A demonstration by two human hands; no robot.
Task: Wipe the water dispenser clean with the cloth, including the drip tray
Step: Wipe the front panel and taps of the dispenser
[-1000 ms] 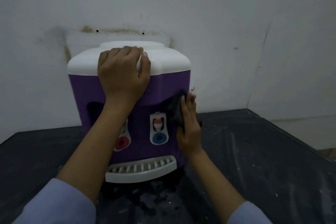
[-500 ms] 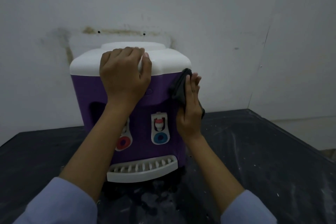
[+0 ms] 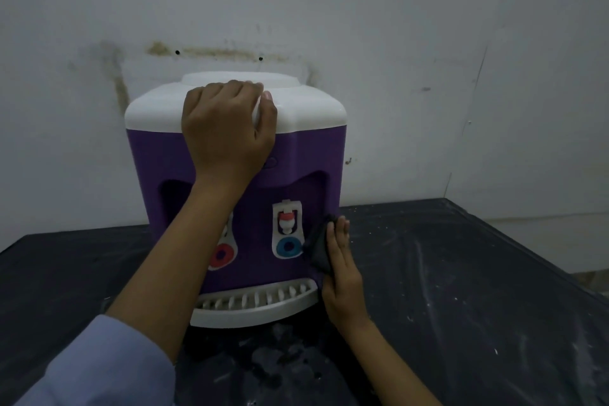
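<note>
On the dark surface (image 3: 461, 273): your water dispenser (image 3: 306, 155) is standing upright, purple body with a white top (image 3: 306, 109), back end near the wall (image 3: 329, 10).
left hand (image 3: 227, 132): you've got it hooked over the front edge of the white top, fingers (image 3: 230, 89) curled over the rim and gripping the dispenser, thumb up on the white part too.
right hand (image 3: 342, 277): way down low at the front right corner of the purple body. Those fingers (image 3: 341, 234) are straight and together, pressing flat, not clenched round anything.
cloth (image 3: 318, 250): dark and bunched up, squashed between your right fingers and that purple corner. It's just right of the blue tap (image 3: 287, 231) and just above the right end of the drip tray (image 3: 253, 303).
drip tray: white, slotted, sticking out at the bottom front. The heel of your right hand is right beside its right end, but honestly can't tell if it's touching.
taps: blue one on the right in plain sight, red tap (image 3: 222, 252) on the left, half hidden behind your left forearm (image 3: 184, 257).
surface: black, scuffed up with pale streaks and specks, plus a blotchy patch right in front of the tray.
wall: pale, with a brownish smear and two little dark holes above the dispenser.
sleeves (image 3: 105, 362): light blue, down at the bottom edge of the view.
</note>
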